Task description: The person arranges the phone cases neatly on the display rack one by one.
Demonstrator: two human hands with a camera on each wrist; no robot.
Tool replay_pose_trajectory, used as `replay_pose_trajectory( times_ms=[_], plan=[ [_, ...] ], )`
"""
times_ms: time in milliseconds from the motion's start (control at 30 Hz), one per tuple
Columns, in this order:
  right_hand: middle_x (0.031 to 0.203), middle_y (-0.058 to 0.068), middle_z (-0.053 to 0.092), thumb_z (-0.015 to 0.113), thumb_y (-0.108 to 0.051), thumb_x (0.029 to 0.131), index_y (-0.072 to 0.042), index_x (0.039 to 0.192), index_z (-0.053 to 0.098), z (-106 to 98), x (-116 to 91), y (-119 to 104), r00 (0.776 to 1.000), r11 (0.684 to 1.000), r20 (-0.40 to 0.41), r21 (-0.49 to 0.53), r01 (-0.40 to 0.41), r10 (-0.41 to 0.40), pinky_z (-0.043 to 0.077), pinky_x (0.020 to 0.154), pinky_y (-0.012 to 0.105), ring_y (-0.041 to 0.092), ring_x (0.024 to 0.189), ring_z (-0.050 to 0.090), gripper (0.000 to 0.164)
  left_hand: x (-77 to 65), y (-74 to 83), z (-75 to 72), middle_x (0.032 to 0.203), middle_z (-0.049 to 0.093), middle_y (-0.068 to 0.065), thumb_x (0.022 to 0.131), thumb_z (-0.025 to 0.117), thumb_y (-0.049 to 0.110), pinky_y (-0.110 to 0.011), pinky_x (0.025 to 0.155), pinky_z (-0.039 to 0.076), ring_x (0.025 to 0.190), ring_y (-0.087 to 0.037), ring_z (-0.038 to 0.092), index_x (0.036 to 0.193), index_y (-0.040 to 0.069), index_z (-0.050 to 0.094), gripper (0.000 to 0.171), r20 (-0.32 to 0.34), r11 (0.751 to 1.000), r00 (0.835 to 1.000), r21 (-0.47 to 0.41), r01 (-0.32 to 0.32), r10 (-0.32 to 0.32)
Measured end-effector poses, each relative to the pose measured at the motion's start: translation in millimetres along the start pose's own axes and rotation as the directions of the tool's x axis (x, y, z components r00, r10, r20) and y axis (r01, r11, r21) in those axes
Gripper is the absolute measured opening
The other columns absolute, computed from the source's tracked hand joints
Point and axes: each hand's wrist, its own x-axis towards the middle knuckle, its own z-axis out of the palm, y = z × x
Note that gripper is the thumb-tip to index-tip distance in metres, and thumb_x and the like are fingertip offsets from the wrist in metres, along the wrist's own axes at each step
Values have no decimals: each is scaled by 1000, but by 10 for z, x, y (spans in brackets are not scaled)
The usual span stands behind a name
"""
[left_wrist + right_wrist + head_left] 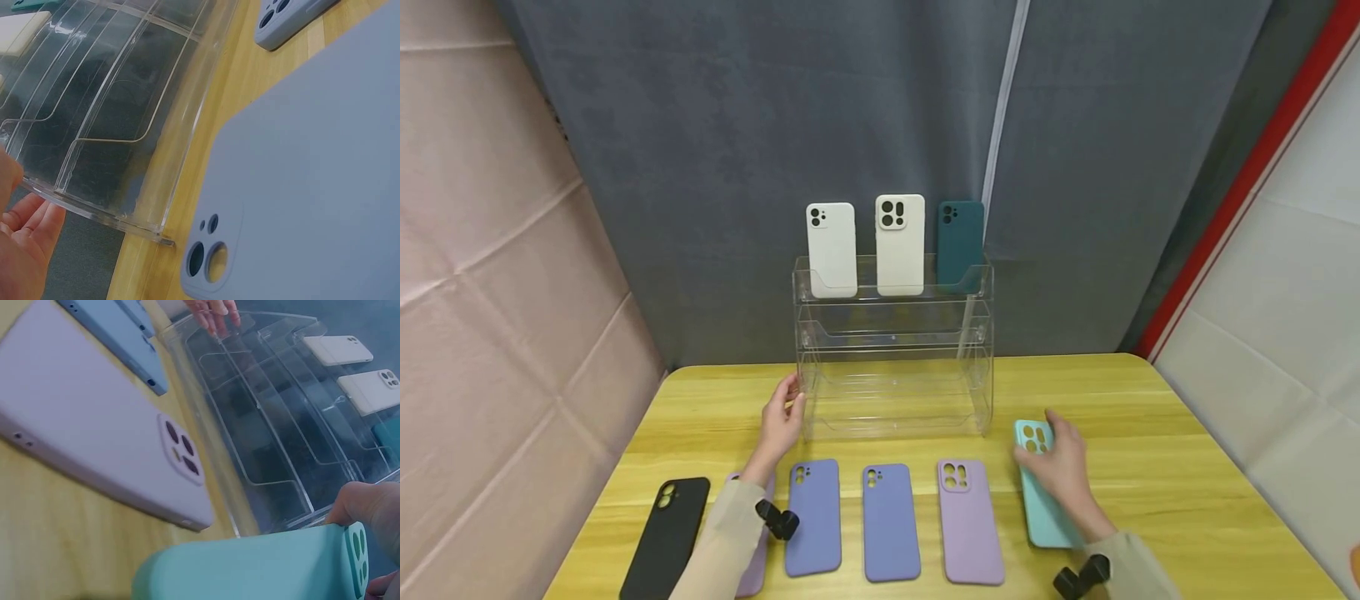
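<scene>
My right hand [1063, 458] grips a mint-green phone case [1047, 508] near its camera end, thumb on one edge and fingers on the other. In the right wrist view that mint case [250, 565] shows close up; whether it is fully off the table cannot be told. My left hand [781, 425] holds the left side of a clear acrylic tiered display rack [891, 429], with fingers [47, 228] against the outer side panel. Two white phone cases [832, 250] [900, 250] and a dark teal case [959, 246] stand in the rack's top tier.
Along the table front lie a black case [666, 537], a purple case [752, 575] partly behind my left forearm, two blue-violet cases [814, 521] [891, 525] and a lilac case [972, 533]. A grey curtain [737, 167] hangs behind the wooden table [1150, 467].
</scene>
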Motion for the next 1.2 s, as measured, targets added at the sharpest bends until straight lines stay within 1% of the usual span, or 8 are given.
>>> replay_pose_trajectory(
  times_ms=[167,300,433,633,800,900,1067,1200],
  plan=[
    [123,37,45,71,-7,66,17,129,41,-10,103,-132,999,999,-12,8,51,-51,36,92,57,47,109,41,75,2,-6,-2,118,53,-28,96,48,1,-54,82,47,102,-39,52,133,-9,42,39,-6,1000,1000,8,-11,11],
    [122,36,45,71,-7,65,17,129,41,-23,184,-256,996,996,-12,4,85,-85,38,89,56,45,106,42,74,3,-8,-3,118,53,-29,96,48,2,-54,83,47,102,-40,52,133,-10,42,39,-7,1000,1000,11,-11,12],
    [121,33,47,72,-8,65,14,130,43,-36,267,-402,995,995,-17,4,96,-95,38,85,53,41,103,43,74,4,2,-5,119,52,-30,97,48,2,-55,84,46,104,-40,51,134,-9,42,39,-2,1000,1000,7,5,-5],
    [120,30,49,75,-9,65,11,131,44,-27,418,-636,993,993,-32,35,111,-110,39,85,50,39,103,43,75,-3,26,-6,121,51,-30,97,47,4,-54,86,45,105,-40,50,134,-8,41,39,8,999,1000,17,27,-27],
    [126,29,46,76,-7,65,10,131,45,8,533,-817,989,986,-55,79,144,-139,34,93,50,41,112,40,75,2,20,-5,121,52,-30,97,47,3,-55,85,46,105,-40,50,134,-8,42,39,1,1000,1000,18,14,-14],
    [130,27,43,76,-9,67,9,132,44,30,585,-921,990,985,-53,102,138,-134,33,95,49,40,116,38,75,3,20,-2,121,51,-30,97,47,2,-55,85,46,105,-39,50,134,-8,41,39,3,1000,1000,11,16,-16],
    [131,25,42,76,-11,67,7,132,45,75,663,-1086,991,983,-56,132,131,-125,35,88,45,38,113,38,74,1,24,2,122,51,-30,97,47,3,-55,86,45,106,-39,50,135,-8,41,40,13,1000,999,4,29,-29],
    [132,23,43,76,-14,67,4,132,46,113,727,-1226,989,979,-60,150,139,-131,34,82,42,36,110,38,74,3,19,1,122,51,-30,97,47,2,-54,85,46,105,-39,50,135,-8,41,40,8,1000,1000,3,30,-30]
  ],
)
